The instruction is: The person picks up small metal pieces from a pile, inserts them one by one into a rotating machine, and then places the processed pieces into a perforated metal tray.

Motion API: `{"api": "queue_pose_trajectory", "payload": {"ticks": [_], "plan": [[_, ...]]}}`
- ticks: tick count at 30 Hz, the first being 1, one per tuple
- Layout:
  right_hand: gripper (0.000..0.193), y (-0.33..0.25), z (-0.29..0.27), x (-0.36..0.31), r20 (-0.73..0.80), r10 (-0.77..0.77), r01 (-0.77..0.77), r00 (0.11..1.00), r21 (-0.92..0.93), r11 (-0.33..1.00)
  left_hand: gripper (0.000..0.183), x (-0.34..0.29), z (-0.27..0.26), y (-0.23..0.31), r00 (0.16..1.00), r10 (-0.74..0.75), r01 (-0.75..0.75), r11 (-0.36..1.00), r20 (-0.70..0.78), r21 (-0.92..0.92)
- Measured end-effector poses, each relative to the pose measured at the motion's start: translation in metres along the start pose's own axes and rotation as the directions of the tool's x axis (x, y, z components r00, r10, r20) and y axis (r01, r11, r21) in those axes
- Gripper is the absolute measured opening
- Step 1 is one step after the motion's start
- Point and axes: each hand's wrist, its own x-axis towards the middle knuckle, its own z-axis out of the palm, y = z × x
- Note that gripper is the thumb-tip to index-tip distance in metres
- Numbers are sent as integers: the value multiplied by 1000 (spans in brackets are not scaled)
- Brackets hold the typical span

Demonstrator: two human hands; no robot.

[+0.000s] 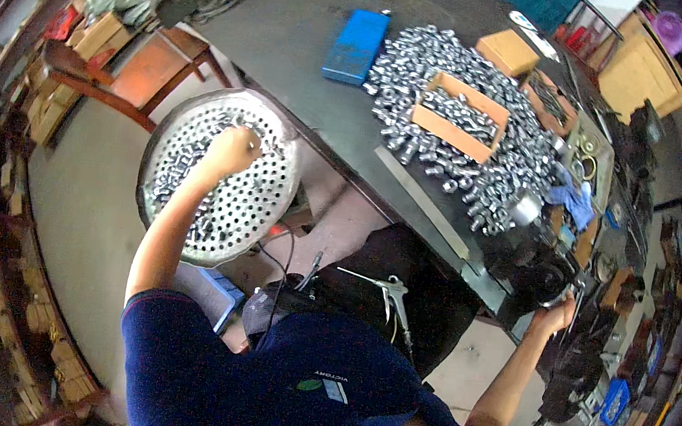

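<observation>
Over a round perforated metal pan at the left, my left hand has its fingers closed. Whatever they hold, if anything, is hidden. Small metal fittings lie in the pan, mostly along its left side and around the hand. Out to the right, my right hand is closed around a shiny metal lever beside a dark machine at the table's edge.
A large heap of metal fittings covers part of the dark table, with an open cardboard box of parts on it. Near it are a blue case and a flat metal bar. An air blow gun lies by my lap.
</observation>
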Motion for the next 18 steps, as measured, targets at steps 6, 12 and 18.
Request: {"api": "queue_pose_trajectory", "payload": {"ticks": [6,12,18], "plan": [[16,3,-17,11,7,-35,36,999,-51,998,18,-47,67,-17,982,-184,181,982,-49,-61],[12,-1,-8,-11,-6,-92,91,996,-112,990,14,-36,58,-10,977,-5,-8,998,-212,-62],[12,-9,4,-23,-19,-32,31,999,-41,999,17,16,3,129,982,164,18,394,89,-919]]}}
